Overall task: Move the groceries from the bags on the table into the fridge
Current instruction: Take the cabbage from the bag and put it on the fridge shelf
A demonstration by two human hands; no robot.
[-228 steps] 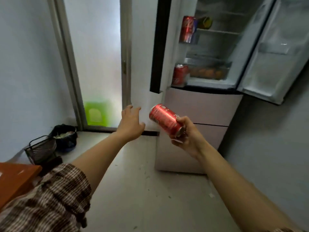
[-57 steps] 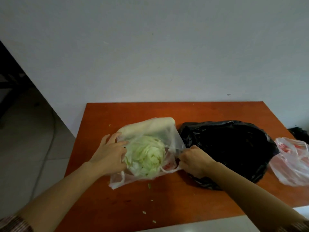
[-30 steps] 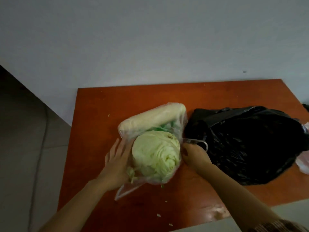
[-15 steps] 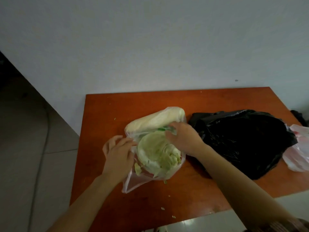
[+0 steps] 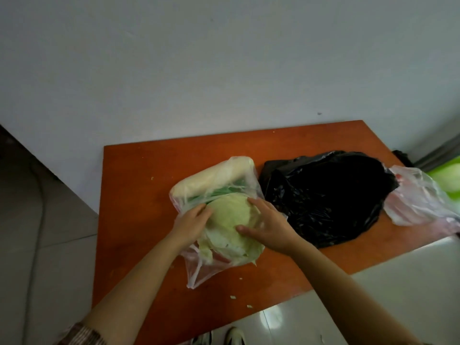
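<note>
Nearest on my feed: toes of two shoes (image 5: 219, 338) on glossy pale tile, and a checked sleeve (image 5: 82, 336) at the bottom left. Then the table (image 5: 139, 245), smooth orange-brown wood with a few leaf scraps (image 5: 233, 297) lying on it near the front edge.

Both hands are on the cabbage (image 5: 230, 217). The left hand (image 5: 191, 224) curls round its left side, and the right hand (image 5: 267, 226) is spread over the right side with the thumb on the near face, so both are grasping it. The cabbage is pale green, round and crinkly, with loose outer leaves. It sits in the mouth of a thin clear bag (image 5: 199, 268) lying on the table, and the crumpled film wraps its underside.

Just behind it in the same bag there's a long, smooth white radish (image 5: 214, 174), plus something green I can't make out.

Touching that bag on the right is a shiny, wrinkled black bag (image 5: 323, 195), slumped in a heap. Beyond it at the table's right end lies a pinkish see-through bag (image 5: 420, 202). A plain matte wall (image 5: 224, 58) runs behind the table.
</note>
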